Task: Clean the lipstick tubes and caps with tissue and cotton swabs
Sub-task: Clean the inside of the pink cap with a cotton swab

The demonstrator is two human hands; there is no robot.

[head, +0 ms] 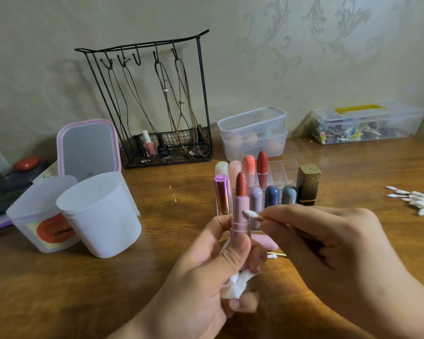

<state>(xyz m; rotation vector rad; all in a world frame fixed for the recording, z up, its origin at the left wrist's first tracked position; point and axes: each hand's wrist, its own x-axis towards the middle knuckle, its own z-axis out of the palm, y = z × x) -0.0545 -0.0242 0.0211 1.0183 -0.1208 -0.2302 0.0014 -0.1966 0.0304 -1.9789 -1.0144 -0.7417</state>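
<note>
The lipstick (pixel 240 211) and tissue (pixel 233 286) are being gripped by the left hand (pixel 206 277). A cotton swab (pixel 252 214), pinched by the right hand (pixel 328 241), is being applied to the tube; light strokes are likely required next.

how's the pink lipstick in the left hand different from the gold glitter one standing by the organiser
The pink lipstick tube is uncapped, its red bullet showing; the gold glitter lipstick is capped. The pink one is round and gripped by the left hand with a white tissue; the gold one is square and stands on the wooden table. Both are upright.
</note>
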